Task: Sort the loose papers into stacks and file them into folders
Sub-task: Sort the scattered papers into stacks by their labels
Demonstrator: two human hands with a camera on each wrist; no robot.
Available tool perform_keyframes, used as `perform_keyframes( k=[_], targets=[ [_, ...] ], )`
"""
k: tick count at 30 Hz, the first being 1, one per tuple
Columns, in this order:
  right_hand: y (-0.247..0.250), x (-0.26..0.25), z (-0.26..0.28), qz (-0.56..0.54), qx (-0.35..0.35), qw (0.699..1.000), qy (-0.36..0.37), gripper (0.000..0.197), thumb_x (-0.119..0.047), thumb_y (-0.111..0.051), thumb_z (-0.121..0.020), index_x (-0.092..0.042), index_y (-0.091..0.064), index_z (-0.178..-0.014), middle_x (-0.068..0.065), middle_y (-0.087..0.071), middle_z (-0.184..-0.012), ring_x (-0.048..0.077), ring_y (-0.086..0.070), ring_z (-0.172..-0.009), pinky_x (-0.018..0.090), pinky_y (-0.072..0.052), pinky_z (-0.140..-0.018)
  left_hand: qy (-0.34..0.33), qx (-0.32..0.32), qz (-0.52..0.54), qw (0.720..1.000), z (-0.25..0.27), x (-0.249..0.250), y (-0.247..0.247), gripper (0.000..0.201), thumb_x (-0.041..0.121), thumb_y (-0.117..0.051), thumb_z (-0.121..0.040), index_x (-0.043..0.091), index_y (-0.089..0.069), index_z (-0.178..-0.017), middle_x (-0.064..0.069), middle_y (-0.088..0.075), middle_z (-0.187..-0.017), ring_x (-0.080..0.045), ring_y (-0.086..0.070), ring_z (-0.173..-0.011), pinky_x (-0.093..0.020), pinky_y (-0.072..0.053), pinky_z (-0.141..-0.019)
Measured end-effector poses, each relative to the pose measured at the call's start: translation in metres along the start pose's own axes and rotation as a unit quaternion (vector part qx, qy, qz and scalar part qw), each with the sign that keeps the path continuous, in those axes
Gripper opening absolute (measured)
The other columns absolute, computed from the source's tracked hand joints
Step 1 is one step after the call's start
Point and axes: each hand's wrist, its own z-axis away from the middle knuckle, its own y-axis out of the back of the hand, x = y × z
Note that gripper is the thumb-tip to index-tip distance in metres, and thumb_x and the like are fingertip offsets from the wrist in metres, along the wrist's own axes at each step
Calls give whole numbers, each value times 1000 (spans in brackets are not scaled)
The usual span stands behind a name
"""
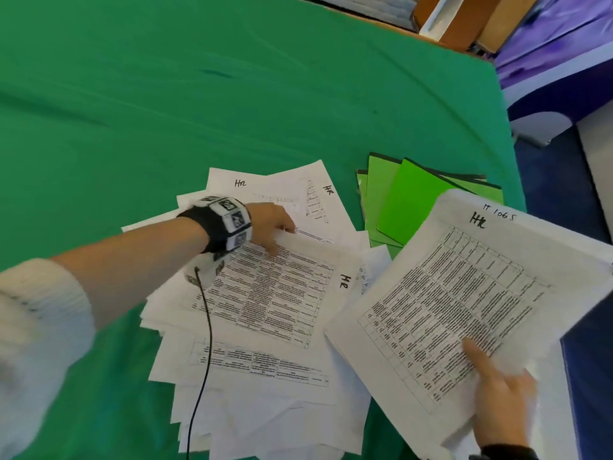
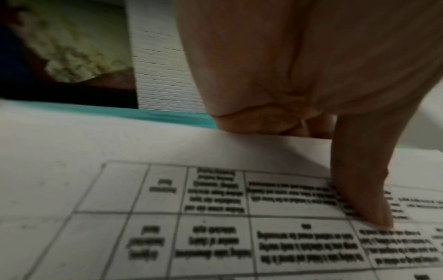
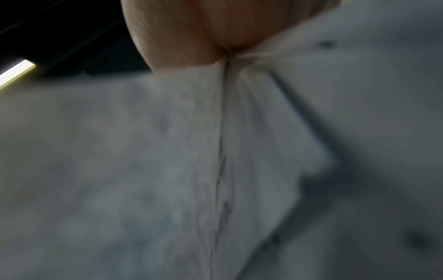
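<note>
A loose pile of printed white papers [image 1: 258,376] lies fanned out on the green cloth. My left hand [image 1: 275,229] pinches the far edge of the top table sheet marked "HR" [image 1: 282,287]. In the left wrist view the thumb [image 2: 364,199] presses on that sheet [image 2: 215,227] while the fingers curl behind its edge. My right hand [image 1: 501,406] holds a stack of papers [image 1: 464,293] marked "HR" tilted above the table's right side, thumb on top. The right wrist view shows only the palm [image 3: 191,28] against blurred paper [image 3: 143,170]. Several bright green folders [image 1: 408,207] lie overlapped beyond the stack.
The green cloth [image 1: 166,94] stretches bare to the left and far side. The table's right edge [image 1: 510,134] drops to a blue floor. Brown boxes [image 1: 464,21] stand past the far corner. A black cable [image 1: 205,327] from my left wrist trails over the pile.
</note>
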Motion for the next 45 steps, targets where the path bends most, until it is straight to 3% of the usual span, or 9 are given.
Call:
perform_keyframes(
  k=[7, 12, 14, 17, 22, 29, 33, 36, 45],
  targets=[
    [-4, -11, -11, -17, -18, 1000, 2, 30, -20, -74, -81, -20, -65, -110, -5, -69, -101, 23, -64, -98, 49, -48, -94, -10, 201, 319, 926, 104, -34, 53, 21, 31, -71, -84, 18, -70, -101, 2, -74, -88, -10, -69, -70, -24, -55, -60],
    [-13, -20, -6, -11, -35, 999, 8, 27, -23, -76, -79, -22, -64, -103, 0, -69, -100, 26, -64, -96, 49, -46, -96, -87, 316, 693, 642, 130, -47, 54, 29, 7, -63, -81, 10, -65, -110, -2, -74, -101, -15, -70, -88, -28, -58, -77],
    [-23, -21, -4, -23, -56, 998, 15, 29, -21, -76, -78, -15, -67, -105, 0, -71, -100, 24, -66, -94, 47, -48, -95, -81, 284, 754, 587, 123, -39, 40, 38, 8, -62, -84, 5, -59, -121, -5, -73, -107, -17, -69, -93, -33, -57, -83],
    [-45, -11, -4, -55, -79, 995, -5, 33, -13, -75, -78, -6, -67, -109, 10, -73, -100, 27, -70, -87, 46, -54, -85, 24, 207, 745, 633, 102, -11, -8, 41, 9, -65, -84, 6, -56, -124, -8, -71, -113, -19, -69, -92, -34, -56, -86],
    [-79, 22, 2, -44, -139, 989, -22, 44, -5, -71, -81, -13, -60, -122, 8, -68, -112, 27, -65, -96, 40, -51, -87, 230, 174, 493, 820, 61, -13, -98, 26, 29, -72, -87, 11, -69, -105, -5, -70, -105, -24, -64, -95, -24, -46, -72],
    [-60, 51, 2, -18, -101, 993, -52, 35, -13, -75, -78, -14, -65, -111, 7, -70, -105, 31, -67, -96, 50, -51, -91, 189, 282, 282, 897, 65, -14, -91, 35, 21, -56, -98, 14, -54, -132, -12, -65, -119, -28, -62, -90, -29, -46, -73],
    [-41, 44, 3, -32, -46, 997, -55, 20, -17, -77, -76, -17, -68, -94, 0, -71, -94, 28, -68, -89, 50, -51, -92, 68, 219, 113, 967, 58, -5, -55, 13, 22, -50, -101, 22, -61, -107, -1, -69, -95, -20, -60, -79, -32, -50, -75],
    [-29, 32, 7, -51, -11, 998, -39, 33, -17, -75, -78, -16, -66, -110, 0, -68, -95, 27, -64, -92, 44, -48, -93, 0, 144, 7, 990, 32, 2, -32, 13, 22, -53, -98, 29, -64, -102, 9, -61, -88, -17, -56, -81, -30, -46, -77],
    [-6, 29, 15, -28, -18, 999, -19, 18, -17, -75, -80, -21, -62, -93, -8, -68, -90, 23, -66, -88, 47, -50, -91, -8, 30, -201, 979, -55, 19, -6, 51, 37, -70, -87, 17, -57, -133, 0, -31, -153, -28, -36, -134, -48, -36, -109]
  ],
)
